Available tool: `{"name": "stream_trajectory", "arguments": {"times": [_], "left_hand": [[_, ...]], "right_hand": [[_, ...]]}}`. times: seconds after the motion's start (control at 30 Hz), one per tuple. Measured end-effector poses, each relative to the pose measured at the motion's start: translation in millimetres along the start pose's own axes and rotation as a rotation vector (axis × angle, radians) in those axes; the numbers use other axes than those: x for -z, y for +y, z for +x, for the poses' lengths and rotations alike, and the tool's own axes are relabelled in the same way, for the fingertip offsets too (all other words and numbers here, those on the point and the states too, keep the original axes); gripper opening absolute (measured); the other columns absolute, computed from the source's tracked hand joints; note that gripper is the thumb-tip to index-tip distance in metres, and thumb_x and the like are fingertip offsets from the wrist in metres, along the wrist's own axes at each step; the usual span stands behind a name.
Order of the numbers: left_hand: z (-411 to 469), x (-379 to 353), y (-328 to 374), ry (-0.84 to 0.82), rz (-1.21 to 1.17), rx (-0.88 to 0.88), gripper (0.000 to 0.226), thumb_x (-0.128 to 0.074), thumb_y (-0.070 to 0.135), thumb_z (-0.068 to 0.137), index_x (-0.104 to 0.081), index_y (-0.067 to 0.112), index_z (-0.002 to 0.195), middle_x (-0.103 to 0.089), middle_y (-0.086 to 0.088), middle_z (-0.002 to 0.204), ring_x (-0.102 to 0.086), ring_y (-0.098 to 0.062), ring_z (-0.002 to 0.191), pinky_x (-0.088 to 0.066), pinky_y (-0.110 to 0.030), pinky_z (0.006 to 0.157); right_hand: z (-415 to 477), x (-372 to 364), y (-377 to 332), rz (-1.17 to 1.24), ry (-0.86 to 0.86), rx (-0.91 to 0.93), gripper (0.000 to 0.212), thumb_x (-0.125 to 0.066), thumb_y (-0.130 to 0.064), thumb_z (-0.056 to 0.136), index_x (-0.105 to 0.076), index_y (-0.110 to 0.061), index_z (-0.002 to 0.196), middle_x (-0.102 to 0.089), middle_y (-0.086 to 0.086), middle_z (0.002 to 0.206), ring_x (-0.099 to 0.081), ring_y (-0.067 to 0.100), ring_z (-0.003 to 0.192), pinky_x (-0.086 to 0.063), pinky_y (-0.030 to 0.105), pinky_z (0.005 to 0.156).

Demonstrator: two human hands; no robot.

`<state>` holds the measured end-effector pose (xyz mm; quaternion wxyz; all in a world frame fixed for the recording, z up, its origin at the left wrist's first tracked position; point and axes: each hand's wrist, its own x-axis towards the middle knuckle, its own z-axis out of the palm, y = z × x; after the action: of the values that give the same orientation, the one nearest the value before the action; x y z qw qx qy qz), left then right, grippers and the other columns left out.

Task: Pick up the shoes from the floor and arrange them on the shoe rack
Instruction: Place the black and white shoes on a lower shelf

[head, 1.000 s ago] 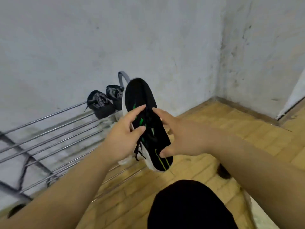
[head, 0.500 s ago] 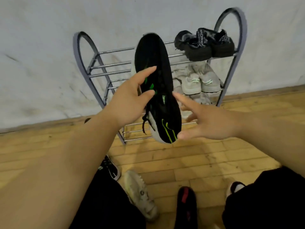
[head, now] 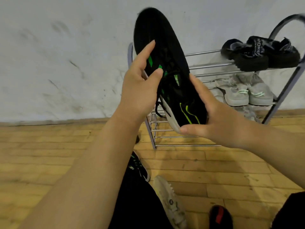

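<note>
A black sneaker is held up in the air in front of the left end of the shoe rack, toe pointing up and away toward the wall behind the rack, heel low and nearer the camera. Its upper is black knit with short bright green dashes along the lacing, black laces with one loose end dangling, two lime-green curved lines on the heel side, and a white sole edge showing along the underside. The left hand grips it at the midfoot - thumb pressed against the lace area, index finger stretched up along the side, the other fingers hidden behind the shoe. The right hand cups the heel, fingers curled over the upper and the thumb stretched out under the white sole edge. On the rack's top shelf, at its right end, sits a black pair with pale lettering; on the shelf below it stands a grey pair with pale green stripes. On the wooden floor in front of the rack lie three more shoes - a black shoe with green marks partly hidden by the left forearm, a cream shoe beside it, and a black-and-red shoe farthest from the rack.
</note>
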<state>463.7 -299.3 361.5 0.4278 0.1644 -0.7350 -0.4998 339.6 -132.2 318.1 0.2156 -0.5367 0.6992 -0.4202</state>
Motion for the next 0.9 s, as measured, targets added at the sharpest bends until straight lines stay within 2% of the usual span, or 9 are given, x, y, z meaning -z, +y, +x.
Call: {"name": "stream_trajectory", "arguments": {"times": [0.13, 0.3, 0.37, 0.47, 0.57, 0.63, 0.67, 0.8, 0.9], "left_hand": [[5, 42, -1, 0.018, 0.013, -0.019, 0.057, -0.055, 0.010, 0.099, -0.047, 0.033, 0.151, -0.054, 0.007, 0.151, -0.053, -0.015, 0.138, -0.052, -0.044, 0.107], [2, 70, -25, -0.088, 0.027, 0.371, 0.062, -0.057, 0.005, 0.102, -0.044, 0.040, 0.151, -0.064, -0.001, 0.132, -0.074, -0.021, 0.104, -0.063, -0.039, 0.082], [6, 79, -36, -0.107, 0.106, 0.494, 0.063, -0.061, 0.011, 0.101, -0.042, 0.043, 0.152, -0.064, 0.001, 0.128, -0.074, -0.020, 0.101, -0.062, -0.036, 0.078], [12, 100, -62, -0.154, 0.168, 0.582, 0.062, -0.066, 0.022, 0.098, -0.043, 0.050, 0.148, -0.061, 0.001, 0.135, -0.071, -0.022, 0.107, -0.060, -0.039, 0.082], [-7, 117, -116, -0.193, 0.076, 0.653, 0.057, -0.064, 0.018, 0.100, -0.047, 0.049, 0.145, -0.066, -0.002, 0.128, -0.072, -0.022, 0.101, -0.059, -0.036, 0.081], [-38, 126, -171, -0.130, 0.033, 0.734, 0.060, -0.063, 0.011, 0.100, -0.050, 0.048, 0.145, -0.067, -0.007, 0.120, -0.073, -0.020, 0.096, -0.060, -0.035, 0.084], [-56, 130, -199, -0.086, 0.022, 0.794, 0.061, -0.062, 0.008, 0.100, -0.050, 0.048, 0.145, -0.067, -0.007, 0.115, -0.072, -0.019, 0.095, -0.060, -0.035, 0.086], [-119, 148, -294, 0.145, -0.138, 1.043, 0.063, -0.052, -0.005, 0.100, -0.053, 0.039, 0.145, -0.067, -0.008, 0.129, -0.069, -0.030, 0.111, -0.057, -0.041, 0.085], [-140, 166, -346, 0.292, -0.104, 1.119, 0.066, -0.044, -0.012, 0.095, -0.058, 0.034, 0.141, -0.067, -0.008, 0.130, -0.069, -0.030, 0.112, -0.058, -0.041, 0.083]], "right_hand": [[11, -5, -13, 0.079, -0.005, 0.082, 0.093, -0.079, -0.031, 0.084, -0.019, -0.074, 0.143, -0.060, -0.025, 0.136, -0.070, 0.018, 0.112, -0.053, 0.049, 0.100], [42, -37, 7, 0.068, -0.093, 0.019, 0.085, -0.078, -0.028, 0.088, -0.029, -0.067, 0.145, -0.068, -0.018, 0.126, -0.067, 0.008, 0.114, -0.051, 0.046, 0.103], [56, -55, 18, 0.135, -0.149, -0.023, 0.082, -0.078, -0.026, 0.089, -0.032, -0.066, 0.144, -0.067, -0.019, 0.129, -0.064, 0.007, 0.119, -0.048, 0.045, 0.107], [70, -88, 36, 0.213, -0.200, -0.066, 0.081, -0.078, -0.021, 0.089, -0.035, -0.066, 0.141, -0.065, -0.024, 0.130, -0.059, 0.001, 0.125, -0.045, 0.038, 0.109], [76, -123, 68, 0.279, -0.200, -0.190, 0.086, -0.081, -0.013, 0.085, -0.037, -0.064, 0.139, -0.068, -0.029, 0.120, -0.061, -0.007, 0.114, -0.050, 0.014, 0.095], [82, -148, 92, 0.289, -0.237, -0.293, 0.090, -0.083, -0.018, 0.083, -0.034, -0.059, 0.146, -0.064, -0.029, 0.122, -0.060, -0.011, 0.105, -0.047, 0.003, 0.076], [85, -162, 102, 0.298, -0.278, -0.353, 0.090, -0.083, -0.020, 0.084, -0.031, -0.057, 0.148, -0.059, -0.027, 0.124, -0.058, -0.011, 0.103, -0.047, 0.003, 0.071], [96, -232, 154, 0.356, -0.450, -0.497, 0.078, -0.076, -0.017, 0.090, -0.036, -0.045, 0.152, -0.055, -0.017, 0.139, -0.055, 0.007, 0.127, -0.048, 0.015, 0.086], [106, -280, 191, 0.312, -0.522, -0.588, 0.069, -0.071, -0.025, 0.095, -0.037, -0.037, 0.153, -0.046, -0.015, 0.134, -0.044, 0.004, 0.128, -0.042, 0.007, 0.080]]}}
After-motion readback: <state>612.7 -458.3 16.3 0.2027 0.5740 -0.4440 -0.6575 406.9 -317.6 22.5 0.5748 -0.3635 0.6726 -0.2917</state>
